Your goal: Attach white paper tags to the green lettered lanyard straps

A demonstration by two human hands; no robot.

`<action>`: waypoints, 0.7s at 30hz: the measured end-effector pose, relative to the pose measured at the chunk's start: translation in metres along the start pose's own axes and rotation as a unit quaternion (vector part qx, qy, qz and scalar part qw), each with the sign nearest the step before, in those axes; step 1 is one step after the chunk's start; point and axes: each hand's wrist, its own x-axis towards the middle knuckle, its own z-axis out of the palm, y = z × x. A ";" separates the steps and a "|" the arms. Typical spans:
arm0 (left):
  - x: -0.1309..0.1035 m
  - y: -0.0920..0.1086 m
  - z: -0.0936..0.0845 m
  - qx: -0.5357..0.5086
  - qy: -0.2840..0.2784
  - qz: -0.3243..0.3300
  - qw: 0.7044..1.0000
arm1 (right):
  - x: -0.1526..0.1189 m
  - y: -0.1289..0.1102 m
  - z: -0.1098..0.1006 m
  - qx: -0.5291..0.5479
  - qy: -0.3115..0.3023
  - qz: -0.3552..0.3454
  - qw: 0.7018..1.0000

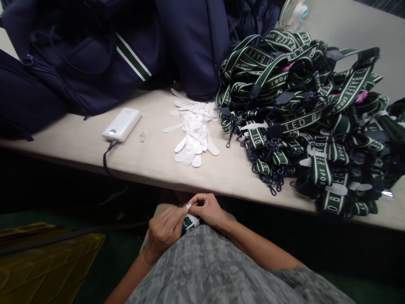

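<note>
Right now both your hands work low over your lap, below the table [152, 160] edge. Your left hand [165, 230] and right hand [207, 209] meet at a small white tag [188, 206], each grip narrow and pinched on it, fingertips touching. Just beneath, a green-and-white strap [190, 221] peeks out between your hands, resting on your lap.

To do this cleanly, I'd judge you should keep the tag flat between thumb and forefinger and hold the strap steady against your lap so it doesn't twist; whether the tag is already fastened to it, I cannot tell.

Farther off on the table lies a loose heap of white tags [193, 126], with a white power bank [122, 124] to its left, cable trailing over the edge. To the right a big pile of straps [303, 114] spreads out. Dark blue bags [95, 55] lie at the back.
</note>
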 end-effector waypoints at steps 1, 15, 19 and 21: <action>0.000 0.000 -0.001 -0.004 0.002 0.004 1.000 | 0.000 0.001 0.001 -0.015 0.006 -0.006 1.000; 0.020 -0.001 -0.005 -0.279 -0.121 -0.450 0.839 | -0.010 -0.004 -0.001 -0.079 0.035 -0.103 0.991; 0.032 -0.011 -0.003 -0.363 -0.141 -0.502 0.772 | -0.010 -0.008 0.001 -0.095 0.042 -0.124 0.987; 0.033 -0.013 -0.003 -0.367 -0.137 -0.508 0.767 | -0.013 -0.010 0.002 -0.101 0.046 -0.127 0.986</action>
